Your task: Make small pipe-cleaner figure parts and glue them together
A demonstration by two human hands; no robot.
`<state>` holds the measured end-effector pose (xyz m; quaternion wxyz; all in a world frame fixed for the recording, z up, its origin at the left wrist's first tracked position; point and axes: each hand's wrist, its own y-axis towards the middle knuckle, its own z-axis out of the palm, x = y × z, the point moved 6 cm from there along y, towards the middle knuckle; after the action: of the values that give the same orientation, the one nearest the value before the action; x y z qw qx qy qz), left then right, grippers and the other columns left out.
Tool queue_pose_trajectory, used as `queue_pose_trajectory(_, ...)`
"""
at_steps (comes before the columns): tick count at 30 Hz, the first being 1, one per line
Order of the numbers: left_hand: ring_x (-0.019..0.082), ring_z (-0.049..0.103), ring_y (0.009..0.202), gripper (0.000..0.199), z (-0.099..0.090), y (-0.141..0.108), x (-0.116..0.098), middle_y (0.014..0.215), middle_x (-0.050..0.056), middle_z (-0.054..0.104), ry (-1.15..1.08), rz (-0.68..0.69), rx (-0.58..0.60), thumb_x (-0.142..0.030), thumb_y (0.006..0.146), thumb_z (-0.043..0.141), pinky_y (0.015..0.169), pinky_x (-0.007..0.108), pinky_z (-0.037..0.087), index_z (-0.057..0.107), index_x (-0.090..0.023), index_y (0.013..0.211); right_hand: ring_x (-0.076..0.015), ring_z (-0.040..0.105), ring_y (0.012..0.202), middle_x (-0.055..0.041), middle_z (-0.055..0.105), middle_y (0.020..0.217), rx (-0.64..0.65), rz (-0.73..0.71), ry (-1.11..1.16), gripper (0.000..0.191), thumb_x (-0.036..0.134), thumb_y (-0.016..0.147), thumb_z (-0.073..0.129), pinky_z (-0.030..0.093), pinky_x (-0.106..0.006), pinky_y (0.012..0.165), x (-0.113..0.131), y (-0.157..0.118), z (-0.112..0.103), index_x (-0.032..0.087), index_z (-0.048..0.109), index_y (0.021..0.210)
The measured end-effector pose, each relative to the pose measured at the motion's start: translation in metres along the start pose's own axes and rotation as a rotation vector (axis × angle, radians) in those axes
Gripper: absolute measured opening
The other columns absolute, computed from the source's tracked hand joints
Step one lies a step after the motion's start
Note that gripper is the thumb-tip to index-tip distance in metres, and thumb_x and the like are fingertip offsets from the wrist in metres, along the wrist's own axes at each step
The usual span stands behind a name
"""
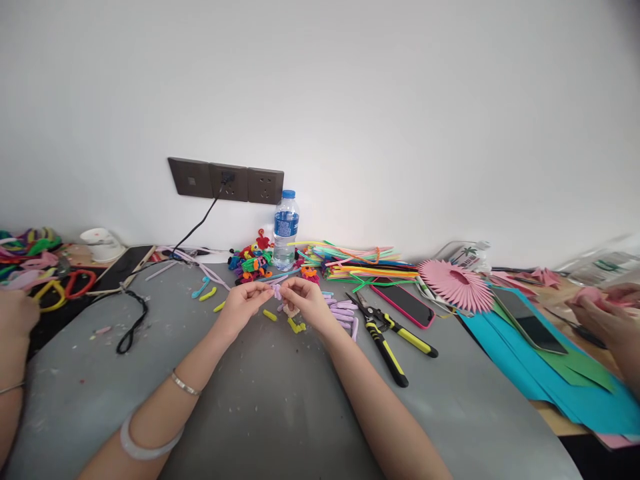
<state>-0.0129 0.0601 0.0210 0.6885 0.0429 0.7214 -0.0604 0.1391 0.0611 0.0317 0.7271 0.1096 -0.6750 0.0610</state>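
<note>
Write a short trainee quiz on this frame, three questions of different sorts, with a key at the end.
1. True or false: the wearer's left hand and right hand meet at a small lilac piece.

2. What colour is the cap on the bottle by the wall?
A. Red
B. Blue
C. White

3. Fill in: the black-and-yellow pliers lie to the ____ of the wearer's right hand.

Key: 1. True. 2. B. 3. right.
</note>
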Motion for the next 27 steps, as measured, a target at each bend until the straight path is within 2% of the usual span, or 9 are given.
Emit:
queue_pose_trajectory(7, 0.006, 0.026, 0.045, 0.043, -0.0024, -0.0008, -0.0016, 0.052, -0.006, 0.038, -0.011, -0.002, -0.038, -0.055, 0.067, 0.074, 0.044, 0.022, 0.017, 0.071, -0.015, 0.082, -0.0073, 0.047, 0.044, 0.0028, 0.057, 0.059, -0.035, -0.01, 0.001, 0.04, 0.055, 0.069, 0.073, 0.039, -0.02, 0.043, 0.0005, 0.0004, -0.0027, 0.017, 0.061, 0.073)
queue_pose_trajectory(12, 0.007, 0.027, 0.045, 0.042, -0.0006, -0.002, -0.0047, 0.049, -0.007, 0.036, 0.019, -0.007, -0.018, -0.054, 0.068, 0.074, 0.044, 0.023, 0.018, 0.072, -0.015, 0.081, -0.0077, 0.046, 0.044, 0.0031, 0.056, 0.058, -0.034, -0.009, -0.005, 0.039, 0.054, 0.069, 0.073, 0.038, -0.02, 0.041, 0.0014, -0.0003, -0.0013, 0.018, 0.06, 0.072)
queue_pose_trajectory(21, 0.008, 0.028, 0.046, 0.039, -0.0002, -0.0019, -0.0052, 0.052, -0.005, 0.045, 0.02, 0.019, -0.026, -0.052, 0.066, 0.074, 0.045, 0.023, 0.019, 0.071, -0.015, 0.078, -0.0078, 0.047, 0.044, 0.0033, 0.055, 0.059, -0.018, -0.015, -0.006, 0.037, 0.053, 0.07, 0.072, 0.037, -0.02, 0.04, 0.0021, -0.0008, 0.0004, 0.018, 0.059, 0.074)
queue_pose_trajectory(27, 0.008, 0.027, 0.046, 0.038, 0.0009, -0.0027, -0.0083, 0.049, -0.007, 0.038, 0.037, 0.015, -0.014, -0.051, 0.066, 0.074, 0.046, 0.023, 0.02, 0.071, -0.015, 0.076, -0.0069, 0.046, 0.044, 0.0036, 0.055, 0.061, -0.009, -0.015, 0.002, 0.036, 0.05, 0.071, 0.072, 0.036, -0.02, 0.041, 0.0013, -0.0009, 0.0012, 0.018, 0.059, 0.074)
